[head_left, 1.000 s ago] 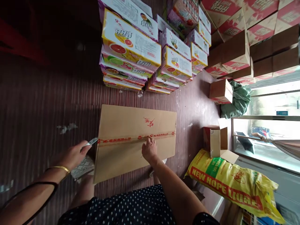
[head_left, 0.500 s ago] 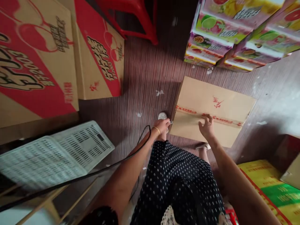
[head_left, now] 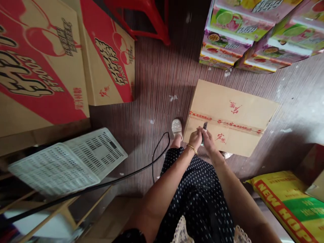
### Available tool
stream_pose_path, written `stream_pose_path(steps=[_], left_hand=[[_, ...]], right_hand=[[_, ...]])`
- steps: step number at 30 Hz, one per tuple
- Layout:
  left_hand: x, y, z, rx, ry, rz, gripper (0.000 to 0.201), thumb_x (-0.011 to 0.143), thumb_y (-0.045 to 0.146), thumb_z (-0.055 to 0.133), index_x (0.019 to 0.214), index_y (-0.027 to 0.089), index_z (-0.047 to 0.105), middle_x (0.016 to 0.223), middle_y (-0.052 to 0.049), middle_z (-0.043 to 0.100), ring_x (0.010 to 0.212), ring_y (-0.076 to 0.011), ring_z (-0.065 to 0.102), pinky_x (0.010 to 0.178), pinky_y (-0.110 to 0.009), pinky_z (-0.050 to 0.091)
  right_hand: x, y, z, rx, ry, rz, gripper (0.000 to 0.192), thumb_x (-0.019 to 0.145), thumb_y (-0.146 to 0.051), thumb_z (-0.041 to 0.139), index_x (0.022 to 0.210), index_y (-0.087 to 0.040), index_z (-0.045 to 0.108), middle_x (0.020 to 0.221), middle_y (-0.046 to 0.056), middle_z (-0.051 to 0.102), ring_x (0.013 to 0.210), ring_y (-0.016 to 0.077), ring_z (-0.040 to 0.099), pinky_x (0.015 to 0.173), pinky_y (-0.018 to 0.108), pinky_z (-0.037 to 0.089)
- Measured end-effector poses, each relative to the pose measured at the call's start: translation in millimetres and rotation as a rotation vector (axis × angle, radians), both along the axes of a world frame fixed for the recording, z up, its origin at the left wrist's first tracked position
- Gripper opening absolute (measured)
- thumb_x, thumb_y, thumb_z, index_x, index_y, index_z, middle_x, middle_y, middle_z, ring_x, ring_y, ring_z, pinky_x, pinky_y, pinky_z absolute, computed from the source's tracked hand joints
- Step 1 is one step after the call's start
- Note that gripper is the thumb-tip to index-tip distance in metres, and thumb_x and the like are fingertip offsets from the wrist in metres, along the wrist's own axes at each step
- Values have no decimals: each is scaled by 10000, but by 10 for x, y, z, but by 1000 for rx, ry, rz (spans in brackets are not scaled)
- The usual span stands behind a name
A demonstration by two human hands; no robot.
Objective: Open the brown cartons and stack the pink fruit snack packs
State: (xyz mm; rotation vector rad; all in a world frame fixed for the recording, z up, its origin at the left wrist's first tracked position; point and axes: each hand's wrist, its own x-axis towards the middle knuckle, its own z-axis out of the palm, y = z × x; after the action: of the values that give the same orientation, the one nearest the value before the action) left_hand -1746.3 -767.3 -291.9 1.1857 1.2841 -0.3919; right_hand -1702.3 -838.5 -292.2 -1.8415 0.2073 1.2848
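Box cutter [head_left: 205, 126], one: between left grip [head_left: 195, 137] and right grip [head_left: 209, 141], both closed on it, above carton's near side. Carton [head_left: 225, 98], one: brown, red-printed tape [head_left: 243, 127], on floor [head_left: 157, 81].

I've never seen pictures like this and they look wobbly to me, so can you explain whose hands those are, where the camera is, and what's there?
There's no robot here: these are a person's own bare left hand and right hand. The camera is worn on the person's head, so you look down past the arms. The hands meet around a small, slim tool with a dark tip, which looks like a cutter. Just beyond lies a flat-topped brown cardboard box with red-printed tape across it. It rests on a brown striped floor. Off to the left is a pale plastic crate full of slots; to the right, a shiny yellow sack with red and green bands.
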Motion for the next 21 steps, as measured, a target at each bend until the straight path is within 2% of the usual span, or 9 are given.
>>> stream_pose_path(steps=[2, 5, 7, 9, 11, 14, 17, 19, 21], left_hand=[[-37, 71, -104, 134, 80, -42, 165, 996, 268, 574, 1035, 175, 705, 1193, -148, 722, 1074, -226, 712, 956, -354, 588], [-125, 176, -270, 304, 299, -151, 336, 970, 194, 565, 1277, 98, 659, 1358, -230, 641, 1311, -305, 615, 1149, -421, 484], [-148, 141, -327, 305, 371, -228, 467, 968, 199, 533, 1403, 38, 593, 1413, -270, 605, 1380, -357, 559, 1194, -462, 433], [-139, 24, -326, 309, 377, -281, 589, 955, 231, 537, 1498, 4, 513, 1482, -287, 555, 1421, -394, 514, 1222, -485, 392], [-114, -119, -288, 326, 372, -292, 672, 939, 245, 540, 1558, -2, 450, 1541, -286, 504, 1458, -406, 473, 1251, -481, 351], [-76, -244, -237, 321, 386, -255, 712, 923, 256, 549, 1583, 18, 427, 1580, -272, 467, 1482, -410, 440, 1259, -477, 337], [-60, -175, -267, 324, 417, -205, 649, 910, 224, 550, 1519, 7, 495, 1528, -274, 518, 1435, -403, 478, 1237, -477, 352], [-66, -47, -334, 312, 435, -170, 541, 900, 190, 546, 1413, 20, 583, 1452, -260, 583, 1375, -376, 528, 1217, -457, 369], [-85, 96, -415, 269, 446, -140, 401, 899, 166, 533, 1267, 68, 657, 1360, -231, 644, 1296, -339, 586, 1175, -423, 406]], right_hand=[[166, -31, -56, -116, -47, 101, 516, 968, -610, 423, 1129, -193, 681, 1039, 105, 767, 1034, 222, 738, 942, 375, 596], [400, -54, -91, -367, -128, 337, 414, 1020, -488, 390, 1116, -205, 677, 954, 99, 755, 855, 219, 739, 840, 363, 589], [490, -35, -94, -470, -224, 495, 388, 1025, -477, 430, 1107, -206, 695, 1033, 134, 758, 958, 265, 736, 918, 407, 565], [527, -1, -95, -480, -313, 618, 398, 1037, -442, 432, 1197, -186, 692, 1193, 178, 740, 1110, 304, 706, 1004, 444, 530], [545, 35, -96, -452, -389, 740, 414, 1031, -331, 415, 1318, -152, 653, 1298, 201, 707, 1172, 303, 684, 1024, 436, 519], [596, 88, -84, -409, -372, 843, 418, 986, -241, 464, 1352, -137, 638, 1160, 165, 748, 1007, 260, 719, 940, 378, 545], [682, 162, -53, -432, -320, 914, 392, 1010, -279, 492, 1364, -203, 643, 925, 73, 754, 772, 211, 703, 829, 338, 544], [731, 231, -33, -480, -352, 998, 372, 1024, -288, 498, 1358, -232, 652, 915, 74, 751, 781, 223, 704, 814, 341, 535], [762, 314, -23, -501, -408, 1107, 338, 1042, -293, 479, 1304, -212, 675, 1011, 121, 757, 868, 256, 711, 829, 358, 533]])
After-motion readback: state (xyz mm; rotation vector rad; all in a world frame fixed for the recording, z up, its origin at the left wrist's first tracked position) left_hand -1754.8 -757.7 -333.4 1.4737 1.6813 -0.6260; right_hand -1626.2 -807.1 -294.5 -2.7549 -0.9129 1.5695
